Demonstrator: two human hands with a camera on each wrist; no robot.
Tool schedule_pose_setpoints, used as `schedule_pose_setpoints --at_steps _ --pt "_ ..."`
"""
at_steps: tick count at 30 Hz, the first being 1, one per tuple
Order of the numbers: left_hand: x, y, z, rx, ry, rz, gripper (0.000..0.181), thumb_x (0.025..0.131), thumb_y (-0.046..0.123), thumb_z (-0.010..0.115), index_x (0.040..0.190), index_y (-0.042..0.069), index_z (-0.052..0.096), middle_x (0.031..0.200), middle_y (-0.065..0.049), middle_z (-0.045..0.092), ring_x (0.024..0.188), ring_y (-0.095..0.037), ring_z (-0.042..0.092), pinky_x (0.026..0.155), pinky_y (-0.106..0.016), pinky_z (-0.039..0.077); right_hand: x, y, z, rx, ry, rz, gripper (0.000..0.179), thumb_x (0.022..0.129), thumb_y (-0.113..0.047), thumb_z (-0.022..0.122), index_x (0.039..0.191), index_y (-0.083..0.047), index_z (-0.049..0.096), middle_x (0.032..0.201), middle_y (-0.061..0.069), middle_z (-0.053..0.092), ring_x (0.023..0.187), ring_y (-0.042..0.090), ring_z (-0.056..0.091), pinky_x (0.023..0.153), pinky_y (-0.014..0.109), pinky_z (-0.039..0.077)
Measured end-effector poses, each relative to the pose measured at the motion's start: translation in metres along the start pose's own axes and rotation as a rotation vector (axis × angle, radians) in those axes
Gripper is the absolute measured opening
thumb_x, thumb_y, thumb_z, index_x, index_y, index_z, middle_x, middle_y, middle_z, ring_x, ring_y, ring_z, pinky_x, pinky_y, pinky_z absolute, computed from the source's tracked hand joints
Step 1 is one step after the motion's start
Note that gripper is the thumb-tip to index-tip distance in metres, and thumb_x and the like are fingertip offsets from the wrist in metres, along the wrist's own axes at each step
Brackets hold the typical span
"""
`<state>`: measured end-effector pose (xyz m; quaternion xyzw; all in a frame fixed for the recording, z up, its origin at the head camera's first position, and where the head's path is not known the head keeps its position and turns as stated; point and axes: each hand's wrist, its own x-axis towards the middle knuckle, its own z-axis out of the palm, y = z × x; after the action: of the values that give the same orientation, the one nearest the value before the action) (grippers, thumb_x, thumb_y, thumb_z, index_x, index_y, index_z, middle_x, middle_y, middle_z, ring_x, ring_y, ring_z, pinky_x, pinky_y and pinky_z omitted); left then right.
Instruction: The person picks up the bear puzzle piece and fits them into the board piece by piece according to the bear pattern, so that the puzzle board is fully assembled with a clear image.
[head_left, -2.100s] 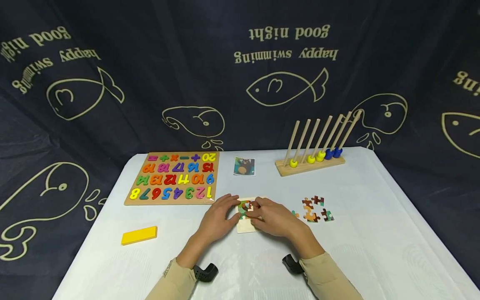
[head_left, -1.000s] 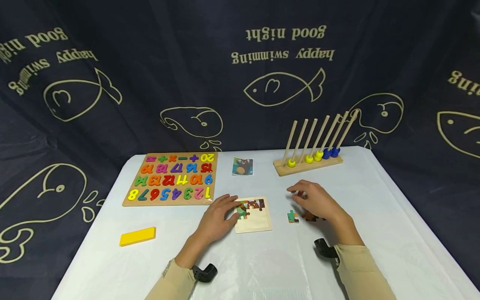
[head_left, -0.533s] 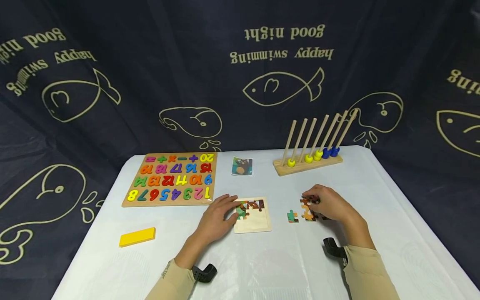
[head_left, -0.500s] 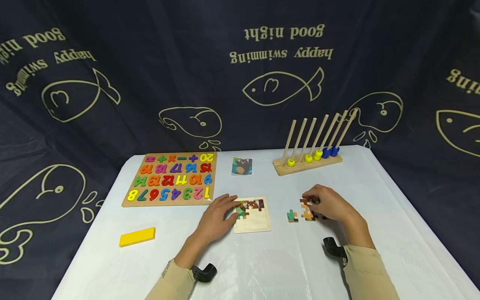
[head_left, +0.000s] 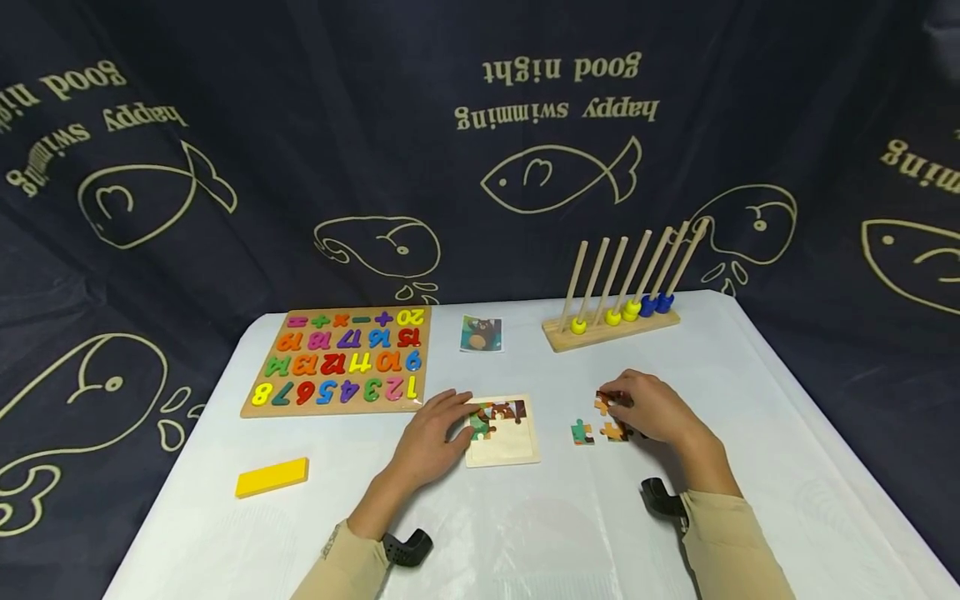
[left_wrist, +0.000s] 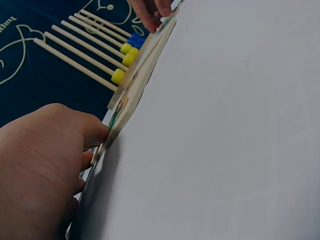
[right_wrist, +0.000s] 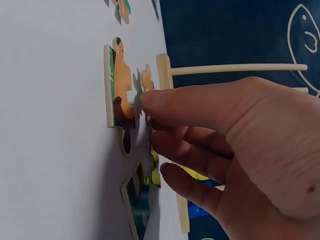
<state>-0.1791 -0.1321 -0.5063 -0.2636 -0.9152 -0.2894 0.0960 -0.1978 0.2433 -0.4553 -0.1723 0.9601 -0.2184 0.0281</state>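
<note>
Beside the pale square wooden tray (head_left: 502, 452), the right hand (head_left: 652, 407) curls at an orange-and-brown jigsaw piece (head_left: 603, 405), grip unclear; best pinch its edges while the left hand (head_left: 430, 440), thumb and fingers apart, steadies the tray.

The curtain (head_left: 420, 179) reads "good night", "happy swimming"; number board (head_left: 341, 351), 1–20.

We take this for a staged play corner, with a white-covered table (head_left: 750, 467) standing before a dark blue cloth (head_left: 420, 50) printed with fish (head_left: 562, 179), whales (head_left: 377, 247) and upside-down words (head_left: 557, 112) such as "good night". Children's learning toys mark it out, namely a number board (head_left: 337, 361), a bead rack (head_left: 613, 331) and a jigsaw tray (head_left: 502, 452), while the wrist-worn black devices (head_left: 407, 548) hint at a recording setup. We cannot tell whether the building is a home or a studio
</note>
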Motion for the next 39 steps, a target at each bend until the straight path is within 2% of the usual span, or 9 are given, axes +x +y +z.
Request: schedule_pose_setpoints --at_steps 5,12,17,27,35,39 --pt "0.000 0.002 0.000 -0.011 0.006 0.005 0.037 0.093 0.027 0.061 0.127 0.015 0.064 0.139 -0.001 0.052 0.135 -0.026 0.037 0.109 -0.047 0.029 -0.001 -0.001 0.003 0.019 0.021 0.005 0.033 0.083 -0.014 0.074 0.115 -0.005 0.070 0.094 -0.001 0.061 0.075 0.012 0.052 0.068 0.035 0.045" --pt "-0.001 0.001 0.002 -0.008 0.001 0.003 0.038 0.093 0.031 0.060 0.128 0.016 0.064 0.139 0.000 0.052 0.135 -0.025 0.036 0.108 -0.048 0.029 0.000 -0.013 0.013 0.039 0.022 -0.050 0.033 0.084 -0.013 0.073 0.116 -0.005 0.070 0.096 -0.003 0.061 0.076 0.011 0.053 0.070 0.033 0.046" --pt "-0.001 0.000 0.003 0.009 -0.002 0.015 0.040 0.093 0.036 0.060 0.128 0.017 0.063 0.139 0.000 0.052 0.135 -0.025 0.036 0.109 -0.046 0.029 0.005 -0.028 0.019 0.034 0.039 -0.109 0.033 0.083 -0.010 0.073 0.115 -0.005 0.070 0.097 -0.002 0.060 0.074 0.010 0.053 0.066 0.031 0.046" --pt "-0.001 0.000 0.001 0.008 0.007 0.002 0.040 0.092 0.035 0.061 0.128 0.018 0.063 0.140 0.001 0.051 0.135 -0.026 0.036 0.108 -0.047 0.030 0.019 -0.058 0.032 0.001 0.006 -0.240 0.032 0.084 -0.012 0.073 0.116 -0.008 0.070 0.098 -0.003 0.060 0.073 0.009 0.053 0.064 0.028 0.046" --pt "-0.001 0.001 0.001 -0.002 0.004 -0.002 0.039 0.092 0.033 0.062 0.127 0.016 0.064 0.139 -0.001 0.052 0.135 -0.026 0.036 0.108 -0.047 0.030 0.027 -0.074 0.041 -0.043 -0.005 -0.247 0.033 0.083 -0.015 0.075 0.115 -0.012 0.071 0.098 -0.005 0.059 0.085 0.011 0.056 0.073 0.032 0.049" --pt "-0.001 0.002 0.000 -0.003 -0.002 -0.006 0.039 0.092 0.033 0.061 0.128 0.016 0.063 0.139 -0.001 0.052 0.135 -0.026 0.036 0.108 -0.047 0.029 0.030 -0.083 0.044 -0.039 -0.015 -0.253 0.033 0.083 -0.015 0.074 0.115 -0.011 0.071 0.098 -0.005 0.059 0.083 0.011 0.056 0.072 0.032 0.048"
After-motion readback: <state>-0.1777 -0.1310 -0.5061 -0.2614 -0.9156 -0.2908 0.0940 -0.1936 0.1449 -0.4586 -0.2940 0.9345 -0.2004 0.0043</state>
